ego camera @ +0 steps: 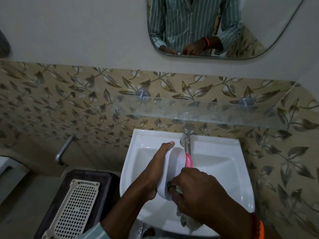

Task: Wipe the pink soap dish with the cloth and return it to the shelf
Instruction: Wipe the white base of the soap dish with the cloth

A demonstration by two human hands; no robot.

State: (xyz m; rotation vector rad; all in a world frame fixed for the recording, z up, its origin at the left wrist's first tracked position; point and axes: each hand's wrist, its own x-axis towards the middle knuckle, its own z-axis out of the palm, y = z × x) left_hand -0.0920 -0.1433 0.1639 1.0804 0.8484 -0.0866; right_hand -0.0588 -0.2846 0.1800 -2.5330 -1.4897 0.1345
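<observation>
The soap dish [174,168] is tipped on its side over the white sink [224,169], its white underside facing me and its pink rim [188,160] showing on the right. My left hand [155,171] holds the dish from the left, thumb stretched along its top edge. My right hand [195,190] grips a pale cloth [189,223] and presses it against the lower part of the dish. Most of the cloth is hidden under that hand. The glass shelf [198,111] on the wall above the sink holds nothing.
A chrome tap [187,137] stands just behind the dish. At the lower left a cream perforated basket [76,209] lies on a dark box. A metal pipe [63,150] sticks out of the leaf-patterned tiled wall. The mirror [215,26] hangs above.
</observation>
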